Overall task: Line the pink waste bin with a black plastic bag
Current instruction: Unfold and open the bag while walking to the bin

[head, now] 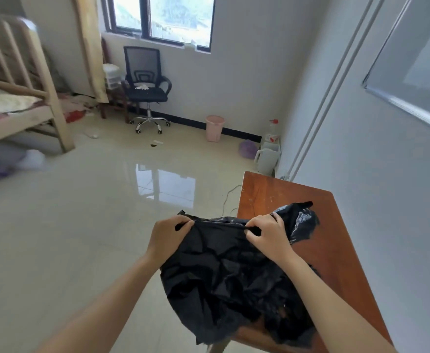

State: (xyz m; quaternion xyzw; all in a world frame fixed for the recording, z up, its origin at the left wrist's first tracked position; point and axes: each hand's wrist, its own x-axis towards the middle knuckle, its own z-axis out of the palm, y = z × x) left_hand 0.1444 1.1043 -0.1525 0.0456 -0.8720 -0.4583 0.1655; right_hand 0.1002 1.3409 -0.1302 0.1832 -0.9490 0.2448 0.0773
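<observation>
Both hands, the left hand (169,236) and the right hand (268,234), pinched the top edge of the black bag (229,273) low in the frame, while the pink bin (214,128) stood far off, above the middle by the wall.

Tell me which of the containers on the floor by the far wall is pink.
The round waste bin, standing alone against the wall right of the office chair. The white jug and the clear red-capped bottle stand farther right, in the corner.
</observation>
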